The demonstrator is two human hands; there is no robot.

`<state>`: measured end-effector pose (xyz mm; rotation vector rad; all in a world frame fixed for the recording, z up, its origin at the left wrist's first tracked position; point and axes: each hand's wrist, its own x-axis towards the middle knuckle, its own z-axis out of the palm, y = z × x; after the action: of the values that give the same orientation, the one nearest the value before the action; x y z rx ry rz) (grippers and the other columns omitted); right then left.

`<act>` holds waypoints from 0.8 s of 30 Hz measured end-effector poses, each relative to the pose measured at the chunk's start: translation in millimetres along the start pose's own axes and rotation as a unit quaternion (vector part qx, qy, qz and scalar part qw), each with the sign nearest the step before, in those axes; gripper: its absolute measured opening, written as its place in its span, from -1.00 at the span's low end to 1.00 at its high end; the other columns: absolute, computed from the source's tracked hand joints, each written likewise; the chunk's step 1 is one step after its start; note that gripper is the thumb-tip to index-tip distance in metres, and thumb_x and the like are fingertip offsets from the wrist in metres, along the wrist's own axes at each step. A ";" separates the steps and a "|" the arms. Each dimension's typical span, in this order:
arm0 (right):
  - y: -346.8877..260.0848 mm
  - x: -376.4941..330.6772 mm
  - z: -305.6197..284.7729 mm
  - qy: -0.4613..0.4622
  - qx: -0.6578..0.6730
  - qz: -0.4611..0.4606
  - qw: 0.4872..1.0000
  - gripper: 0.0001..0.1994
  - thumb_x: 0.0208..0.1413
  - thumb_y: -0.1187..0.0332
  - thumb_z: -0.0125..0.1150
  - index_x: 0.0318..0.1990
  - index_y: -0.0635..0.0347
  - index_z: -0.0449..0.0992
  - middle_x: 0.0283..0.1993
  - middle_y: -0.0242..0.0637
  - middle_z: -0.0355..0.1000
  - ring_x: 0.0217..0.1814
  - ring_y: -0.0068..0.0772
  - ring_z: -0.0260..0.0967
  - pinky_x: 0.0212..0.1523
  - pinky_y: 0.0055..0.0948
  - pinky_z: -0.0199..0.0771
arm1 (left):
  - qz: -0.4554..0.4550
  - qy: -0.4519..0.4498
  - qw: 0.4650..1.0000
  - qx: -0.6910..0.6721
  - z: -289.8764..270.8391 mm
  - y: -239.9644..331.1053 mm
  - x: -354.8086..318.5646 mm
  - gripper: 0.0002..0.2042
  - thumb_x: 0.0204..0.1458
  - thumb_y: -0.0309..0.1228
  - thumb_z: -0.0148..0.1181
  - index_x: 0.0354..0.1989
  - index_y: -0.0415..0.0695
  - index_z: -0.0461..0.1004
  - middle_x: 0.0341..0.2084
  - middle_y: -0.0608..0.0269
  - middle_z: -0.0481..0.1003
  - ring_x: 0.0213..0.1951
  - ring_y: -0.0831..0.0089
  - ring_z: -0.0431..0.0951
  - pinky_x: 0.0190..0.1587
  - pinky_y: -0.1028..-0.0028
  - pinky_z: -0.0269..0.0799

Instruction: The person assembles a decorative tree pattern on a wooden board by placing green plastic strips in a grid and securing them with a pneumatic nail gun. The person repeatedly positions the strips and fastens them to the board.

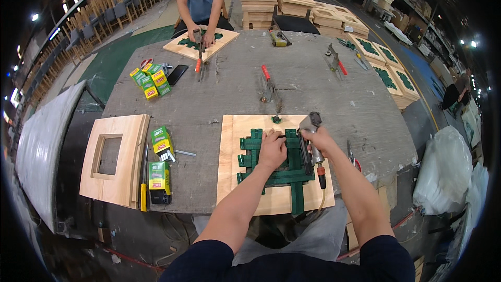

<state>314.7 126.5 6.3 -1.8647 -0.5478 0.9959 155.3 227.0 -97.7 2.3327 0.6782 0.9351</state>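
In front of me lies a square wooden panel (229, 177) with green webbing straps (296, 198) woven across its middle; their ends stick out past the weave. My left hand (272, 149) presses down on the webbing near its top edge, fingers bent together on a strap. My right hand (319, 140) is wrapped round the handle of a pneumatic staple gun (313, 122), held at the right side of the weave. An orange and black hose fitting (321, 175) hangs from the gun. A small green scrap (275, 119) sits by the panel's top edge.
Left of me are stacked wooden frames (88, 162), a yellow-handled tool (143, 196) and staple boxes (159, 175). Red-handled pliers (267, 81) lie ahead, scissors (355, 159) to the right. Across the table (219, 94), a person (201, 0) works on another panel (227, 39).
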 end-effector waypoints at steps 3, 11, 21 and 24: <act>11.3 5.6 -35.0 -0.001 0.094 0.017 0.995 -0.69 0.21 0.18 0.39 -0.08 0.16 0.47 -0.38 -0.33 0.44 -0.57 -0.44 0.38 -0.59 -0.34 0.47 | -0.058 0.060 0.991 -0.104 -22.9 2.3 0.0 -0.79 0.15 -0.47 0.16 -0.11 -0.20 0.64 -0.06 0.03 0.59 0.14 0.00 0.52 0.26 0.06 0.36; 74.6 19.3 -126.7 0.070 0.061 0.107 0.990 -0.61 0.16 0.10 0.42 -0.20 0.32 0.54 -0.41 -0.21 0.51 -0.53 -0.31 0.45 -0.57 -0.19 0.47 | -0.255 -0.348 0.824 -0.368 -90.4 104.2 -192.1 -0.70 0.37 -0.30 0.09 0.08 -0.24 0.59 -0.08 0.25 0.66 0.00 0.51 0.60 0.08 0.46 0.47; 91.4 -90.3 -134.8 0.210 -0.128 -0.131 0.960 -0.61 0.15 0.14 0.37 0.01 0.22 0.62 -0.18 -0.19 0.63 -0.19 -0.30 0.60 -0.13 -0.28 0.58 | -0.319 -0.245 0.849 -0.343 -27.8 99.5 -229.4 -0.44 0.22 -0.27 0.31 0.28 -0.38 0.35 0.14 0.02 0.48 0.16 0.30 0.45 0.27 0.35 0.29; 154.3 -157.5 -138.4 0.231 -0.098 -0.145 0.957 -0.65 0.17 0.17 0.35 -0.01 0.23 0.62 -0.19 -0.23 0.63 -0.23 -0.34 0.60 -0.16 -0.30 0.56 | -0.310 -0.270 0.816 -0.407 -8.9 114.2 -223.6 -0.51 0.27 -0.29 0.27 0.26 -0.35 0.40 0.08 0.14 0.51 0.11 0.40 0.46 0.23 0.42 0.30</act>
<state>332.3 -130.6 -30.7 -2.0313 -0.6248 0.3022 35.6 7.7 -123.8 1.3405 0.5692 0.1502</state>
